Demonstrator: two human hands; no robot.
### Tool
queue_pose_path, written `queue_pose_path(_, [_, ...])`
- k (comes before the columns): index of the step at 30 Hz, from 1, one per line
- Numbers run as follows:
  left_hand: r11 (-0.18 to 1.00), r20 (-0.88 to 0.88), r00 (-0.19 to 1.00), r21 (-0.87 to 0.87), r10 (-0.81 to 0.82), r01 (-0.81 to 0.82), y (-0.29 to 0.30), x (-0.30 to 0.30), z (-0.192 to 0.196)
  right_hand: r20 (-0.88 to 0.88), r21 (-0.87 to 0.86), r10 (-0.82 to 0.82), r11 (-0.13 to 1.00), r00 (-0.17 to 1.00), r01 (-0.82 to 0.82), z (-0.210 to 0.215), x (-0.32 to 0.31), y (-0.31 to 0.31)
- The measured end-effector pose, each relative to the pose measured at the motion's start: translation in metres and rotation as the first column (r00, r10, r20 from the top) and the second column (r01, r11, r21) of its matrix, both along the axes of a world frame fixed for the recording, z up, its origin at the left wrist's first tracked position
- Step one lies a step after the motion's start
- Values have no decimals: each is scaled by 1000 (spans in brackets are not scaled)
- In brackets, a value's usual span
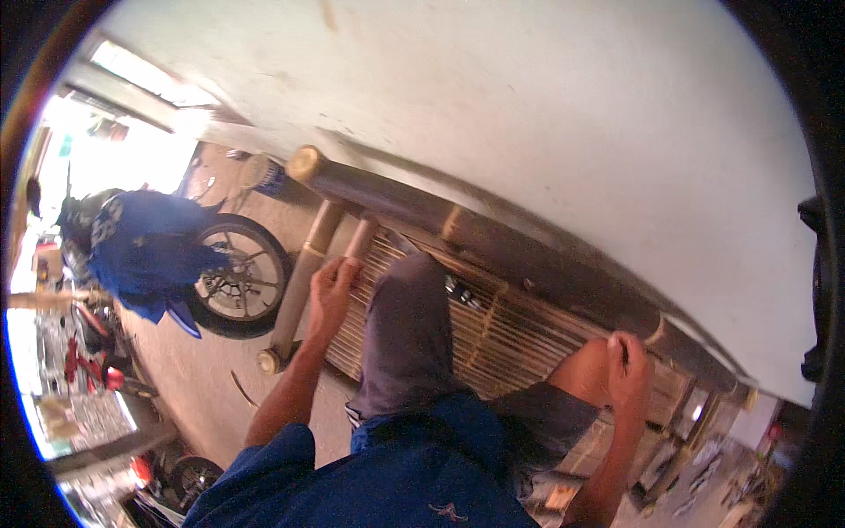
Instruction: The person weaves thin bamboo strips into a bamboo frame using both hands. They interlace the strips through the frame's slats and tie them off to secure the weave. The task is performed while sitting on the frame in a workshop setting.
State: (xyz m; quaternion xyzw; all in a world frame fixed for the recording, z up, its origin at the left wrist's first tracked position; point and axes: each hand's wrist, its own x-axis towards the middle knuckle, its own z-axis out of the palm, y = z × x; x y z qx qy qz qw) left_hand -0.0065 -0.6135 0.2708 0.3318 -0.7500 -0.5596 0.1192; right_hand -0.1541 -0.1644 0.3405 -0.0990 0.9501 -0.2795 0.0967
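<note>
Person sat on a bamboo slat bench (519, 339) set against a pale wall (528, 114). Left hand (333, 290) was clenched over the bench's end rail (359, 239), beside a side pole (299, 277); right hand (628, 368) gripped the thick back pole (493, 242). Judged step: bracing on the frame to shift weight. Next move would call for both grips firm while the knee (414, 299) between the hands cleared the slats

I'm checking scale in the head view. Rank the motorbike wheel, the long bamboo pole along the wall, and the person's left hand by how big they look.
1. Long bamboo pole, which spans much of the picture.
2. Motorbike wheel.
3. Left hand, resting on the slatted bamboo bench.

The wheel stands farther off than the hand, so its true lead is likely greater.
</note>
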Motion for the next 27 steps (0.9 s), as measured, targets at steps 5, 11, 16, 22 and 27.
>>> queue_pose_path(5, [988, 260, 956, -39, -133, 148, -7, 3, -54, 36, -5, 107, 994, 994, -107, -9, -19, -14])
queue_pose_path(11, [968, 377, 896, 175, -236, 181, 10, 38, -144, 252, 25, 411, 902, 876, -431, -44, -22, -39])
queue_pose_path(16, [968, 491, 839, 41, -235, 247, 30, 70, -179, 336, 15, 673, 696, 659, -718, -97, -6, -50])
queue_pose_path(22, [902, 505, 782, -15, -366, 431, 42, 96, -198, 494, -66, 686, 643, 535, -763, -197, 13, -78])
queue_pose_path(27, [869, 353, 820, -37, -450, 493, 74, 105, -207, 617, 65, 464, 775, 636, -628, -269, 71, -125])
